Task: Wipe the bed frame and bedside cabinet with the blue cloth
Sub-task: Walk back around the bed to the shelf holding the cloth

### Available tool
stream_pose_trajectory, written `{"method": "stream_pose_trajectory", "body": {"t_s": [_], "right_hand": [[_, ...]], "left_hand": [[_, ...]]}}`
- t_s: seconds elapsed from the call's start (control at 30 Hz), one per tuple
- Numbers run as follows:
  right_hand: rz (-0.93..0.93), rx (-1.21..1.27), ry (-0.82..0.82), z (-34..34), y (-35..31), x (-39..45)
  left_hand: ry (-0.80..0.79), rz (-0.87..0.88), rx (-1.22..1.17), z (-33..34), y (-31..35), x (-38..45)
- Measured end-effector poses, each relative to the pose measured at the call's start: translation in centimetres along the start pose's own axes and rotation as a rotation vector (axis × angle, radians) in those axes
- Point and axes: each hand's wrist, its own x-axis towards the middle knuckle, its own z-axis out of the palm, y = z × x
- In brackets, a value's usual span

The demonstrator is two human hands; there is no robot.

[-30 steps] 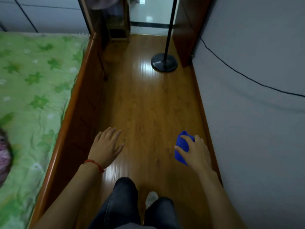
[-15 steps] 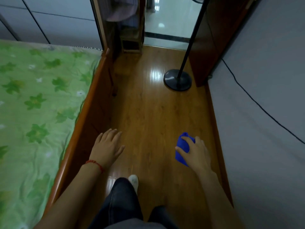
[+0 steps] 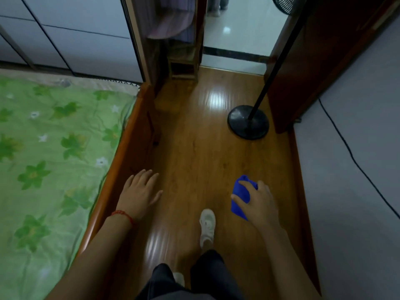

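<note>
White shoe [image 3: 207, 226] now forward, blue cloth [image 3: 240, 195] clenched in right hand [image 3: 258, 204], left hand [image 3: 138, 191] released beside bed frame [image 3: 112, 169].

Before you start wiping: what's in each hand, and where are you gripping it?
The right hand holds the bunched blue cloth, fingers curled over its top and thumb against its side. The left hand is open and holds nothing.

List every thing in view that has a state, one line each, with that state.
blue cloth: bunched, gripped in the right hand, off every surface
right hand: fingers curled round the cloth
left hand: open, fingers straight, holding nothing
bed frame: untouched by either hand
door: open
fan stand: upright on the floor
</note>
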Motion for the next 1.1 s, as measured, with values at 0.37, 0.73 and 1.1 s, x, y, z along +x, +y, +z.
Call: {"method": "stream_pose_trajectory", "body": {"t_s": [0.37, 0.73, 1.1], "right_hand": [[-0.056, -0.034, -0.108, -5.0, 0.8, 23.5], [-0.012, -0.044, -0.126, -5.1, -4.3, 45.0], [-0.03, -0.011, -0.084, -8.5, -13.7, 66.5]], "left_hand": [[-0.047, -0.058, 0.054, -5.1, 2.2, 20.8], [-0.057, -0.049, -0.002, -8.3, -4.2, 41.8], [0.011, -0.043, -0.057, -16.5, -15.1, 61.5]]}}
